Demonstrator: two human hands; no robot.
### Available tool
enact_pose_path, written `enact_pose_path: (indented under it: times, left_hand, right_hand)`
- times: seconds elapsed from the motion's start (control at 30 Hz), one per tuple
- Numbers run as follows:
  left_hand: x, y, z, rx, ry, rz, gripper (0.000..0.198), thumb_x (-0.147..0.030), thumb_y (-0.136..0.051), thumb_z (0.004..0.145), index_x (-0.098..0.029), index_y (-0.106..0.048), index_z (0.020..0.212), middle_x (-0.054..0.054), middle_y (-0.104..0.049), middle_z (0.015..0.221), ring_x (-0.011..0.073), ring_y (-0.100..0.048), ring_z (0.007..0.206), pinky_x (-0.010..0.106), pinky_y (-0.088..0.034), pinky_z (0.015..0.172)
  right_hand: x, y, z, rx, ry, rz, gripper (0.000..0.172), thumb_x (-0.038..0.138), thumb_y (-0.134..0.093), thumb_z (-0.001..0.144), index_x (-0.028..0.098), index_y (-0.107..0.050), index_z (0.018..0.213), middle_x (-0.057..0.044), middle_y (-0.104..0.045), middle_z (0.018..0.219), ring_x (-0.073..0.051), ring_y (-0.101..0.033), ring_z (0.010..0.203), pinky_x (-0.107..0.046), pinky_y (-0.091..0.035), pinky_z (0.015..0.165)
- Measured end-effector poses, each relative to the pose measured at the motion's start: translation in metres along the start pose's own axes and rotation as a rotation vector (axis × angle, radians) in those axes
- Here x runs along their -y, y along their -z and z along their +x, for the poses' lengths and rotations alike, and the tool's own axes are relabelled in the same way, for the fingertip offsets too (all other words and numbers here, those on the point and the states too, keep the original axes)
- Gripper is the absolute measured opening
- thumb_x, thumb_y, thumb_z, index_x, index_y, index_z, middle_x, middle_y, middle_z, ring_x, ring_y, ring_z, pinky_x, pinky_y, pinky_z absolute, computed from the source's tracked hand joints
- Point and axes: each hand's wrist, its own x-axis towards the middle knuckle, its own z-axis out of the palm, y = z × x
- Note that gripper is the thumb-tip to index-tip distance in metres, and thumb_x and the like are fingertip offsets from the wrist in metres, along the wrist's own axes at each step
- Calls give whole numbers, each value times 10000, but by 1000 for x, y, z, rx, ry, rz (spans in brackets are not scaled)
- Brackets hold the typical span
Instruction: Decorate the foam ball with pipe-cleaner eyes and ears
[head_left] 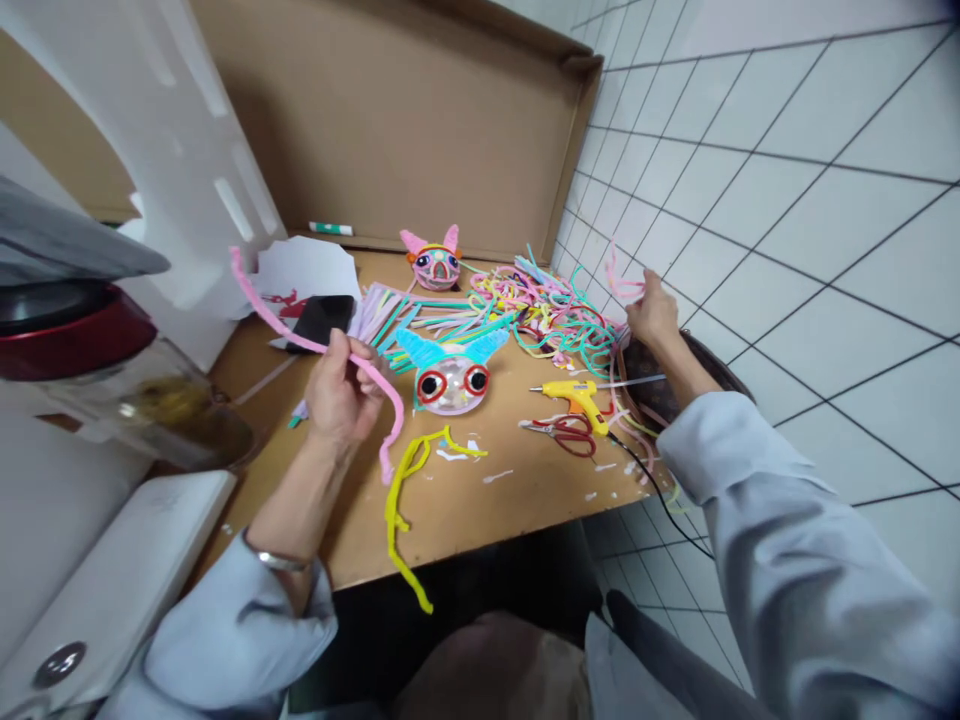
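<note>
My left hand point(341, 390) is closed around a long, thick pink pipe cleaner point(388, 405), which sticks out on both sides of the fingers. Over the brown bag at the right, my right hand point(654, 312) pinches thin pink pipe cleaners point(621, 280), slightly blurred. Between the hands sits a clear round animal head point(452, 385) with blue fuzzy ears and red-ringed eyes. Yellow pipe cleaners point(401, 490) lie in front of it, hanging over the table edge. Behind stands a second head point(435, 266) with pink ears.
Right of centre lie a yellow glue gun point(574, 392) and red-handled scissors point(570, 435). A tangled pile of coloured pipe cleaners point(547, 300) spreads behind them. A black phone point(324, 318) rests at the left. A glass kettle point(135, 380) stands far left; a tiled wall point(787, 220) borders the right.
</note>
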Motion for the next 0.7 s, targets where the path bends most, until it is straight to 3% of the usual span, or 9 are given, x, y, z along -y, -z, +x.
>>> enact_pose_path:
  times: [0.07,0.13,0.23,0.3,0.37,0.43,0.53,0.63,0.7]
  left_hand:
    - [-1,-5,-1,-60,11,-45,580,-380,-403,1065,-159,-503,538,-62,-283,404,47,-246,351,163,-223,375]
    - [-2,-8,-2,-90,32,-52,571,-367,-412,1064,-158,-493,539,-63,-304,402,39,-258,343,147,-220,366]
    - [-3,-12,-4,-111,53,-31,522,-417,-538,1017,-163,-474,565,-81,-309,409,32,-284,335,134,-232,358]
    - [-2,-13,-5,-125,65,-22,513,-453,-614,972,-166,-458,576,-93,-302,418,30,-306,335,129,-254,359]
    - [-2,-15,-6,-137,71,-16,512,-466,-635,957,-167,-456,582,-97,-302,421,29,-317,336,124,-271,361]
    - [-2,-16,-8,-140,76,-9,511,-467,-636,955,-166,-460,581,-96,-306,421,28,-319,336,121,-270,358]
    - [-2,-16,-9,-125,75,-3,512,-461,-635,957,-164,-473,573,-89,-321,420,28,-322,340,121,-266,357]
    - [-3,-16,-9,-92,69,0,515,-449,-613,973,-163,-490,562,-80,-328,419,27,-316,344,125,-266,363]
    - [-4,-16,-10,-67,59,8,524,-441,-597,984,-165,-492,551,-78,-311,413,29,-305,343,130,-260,364]
  right_hand:
    - [4,-3,-18,70,37,-20,589,-11,-598,753,19,-576,1341,-196,-704,1004,-276,-652,984,-503,-455,932]
    - [13,-7,-54,87,126,15,502,0,-555,788,87,-630,1277,-194,-668,1127,-277,-638,1077,-498,-453,971]
    - [36,-9,-134,170,461,226,295,75,-524,871,215,-716,1046,-102,-711,967,-254,-668,933,-462,-534,884]
    - [57,-8,-191,316,655,329,253,112,-506,921,241,-716,982,-67,-717,896,-222,-668,821,-383,-562,755]
    - [82,-9,-238,524,828,346,347,73,-451,945,212,-682,1164,-74,-727,995,-197,-683,848,-323,-565,721]
    - [110,-13,-267,602,862,156,361,107,-473,973,195,-636,1284,-115,-713,1154,-227,-695,933,-337,-573,744]
    - [145,-24,-280,650,677,-106,465,415,-569,985,268,-549,1426,-190,-655,1265,-292,-704,888,-406,-571,687]
    - [165,-32,-279,728,587,-196,562,594,-552,947,302,-538,1427,-200,-647,1217,-310,-698,905,-416,-567,692]
    - [170,-32,-280,770,582,-197,504,577,-518,968,297,-564,1384,-172,-646,1195,-296,-693,928,-414,-570,707]
